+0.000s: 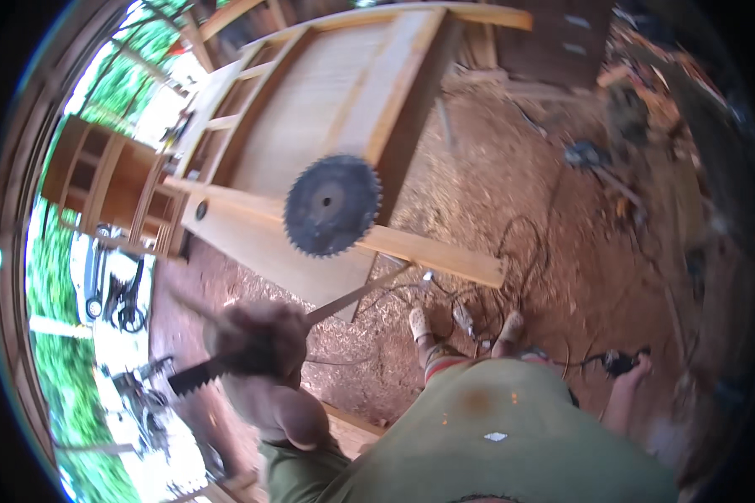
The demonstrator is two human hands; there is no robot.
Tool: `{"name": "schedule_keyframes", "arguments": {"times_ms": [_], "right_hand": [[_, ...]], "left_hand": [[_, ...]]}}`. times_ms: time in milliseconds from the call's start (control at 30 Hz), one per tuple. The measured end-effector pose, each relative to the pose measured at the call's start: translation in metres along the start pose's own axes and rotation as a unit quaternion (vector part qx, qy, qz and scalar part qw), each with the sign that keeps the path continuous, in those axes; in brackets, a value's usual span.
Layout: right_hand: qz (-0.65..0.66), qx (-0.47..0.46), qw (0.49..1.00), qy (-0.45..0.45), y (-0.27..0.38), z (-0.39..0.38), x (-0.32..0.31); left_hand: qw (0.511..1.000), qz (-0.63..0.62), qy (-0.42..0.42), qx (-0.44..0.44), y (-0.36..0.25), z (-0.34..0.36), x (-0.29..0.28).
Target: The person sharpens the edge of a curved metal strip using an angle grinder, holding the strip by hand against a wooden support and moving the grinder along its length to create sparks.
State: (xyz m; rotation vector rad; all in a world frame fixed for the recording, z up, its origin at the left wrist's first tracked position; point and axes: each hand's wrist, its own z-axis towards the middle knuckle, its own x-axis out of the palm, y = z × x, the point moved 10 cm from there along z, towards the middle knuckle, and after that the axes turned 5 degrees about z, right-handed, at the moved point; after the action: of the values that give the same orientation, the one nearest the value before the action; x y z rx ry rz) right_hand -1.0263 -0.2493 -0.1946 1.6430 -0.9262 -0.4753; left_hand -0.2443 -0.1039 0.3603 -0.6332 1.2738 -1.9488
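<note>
My left hand (264,344), raised and blurred, is closed round a dark blade with a toothed edge (197,377). A narrow flat strip (356,295) sticks out past the fingers on the right; its kind I cannot make out. Low at the right, my right hand (640,369) grips a black corded tool (619,362), seen only in part. Beyond the left hand, a round dark circular saw blade (331,205) with a centre hole overlaps a wooden plank (436,253) and the cabinet frame.
A large wooden cabinet frame (310,109) spans the far side, with a second frame (113,180) at left. Cables (528,243) run over the sawdust-covered dirt floor (596,277) around my feet. Wood scraps lie at far right; a motorcycle (126,306) stands outside at left.
</note>
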Motion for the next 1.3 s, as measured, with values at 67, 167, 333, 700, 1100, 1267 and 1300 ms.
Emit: {"name": "schedule_keyframes", "arguments": {"times_ms": [67,167,333,700,1100,1267,1300], "right_hand": [[0.006,-0.024,0.998,-0.052,-0.004,0.015,-0.006],[0.029,0.070,0.994,-0.073,-0.039,0.026,0.000],[0.038,0.027,0.994,-0.099,-0.039,0.047,0.004],[0.102,0.153,0.970,-0.162,-0.055,0.016,-0.069],[0.154,0.131,0.945,-0.258,-0.035,-0.033,-0.139],[0.167,0.136,0.939,-0.267,-0.029,-0.058,-0.164],[0.175,0.140,0.939,-0.259,-0.031,-0.064,-0.166]], "left_hand": [[0.999,0.030,-0.011,0.017,-0.015,0.004,0.014],[0.998,-0.010,0.060,0.024,-0.037,0.008,0.010],[0.990,-0.039,0.113,-0.074,-0.046,-0.004,0.039],[0.949,-0.048,0.311,-0.029,-0.051,-0.013,0.116],[0.852,-0.049,0.521,0.016,-0.030,-0.025,0.237],[0.806,-0.058,0.588,0.035,-0.026,-0.038,0.289],[0.801,-0.058,0.595,0.031,-0.023,-0.041,0.297]]}}
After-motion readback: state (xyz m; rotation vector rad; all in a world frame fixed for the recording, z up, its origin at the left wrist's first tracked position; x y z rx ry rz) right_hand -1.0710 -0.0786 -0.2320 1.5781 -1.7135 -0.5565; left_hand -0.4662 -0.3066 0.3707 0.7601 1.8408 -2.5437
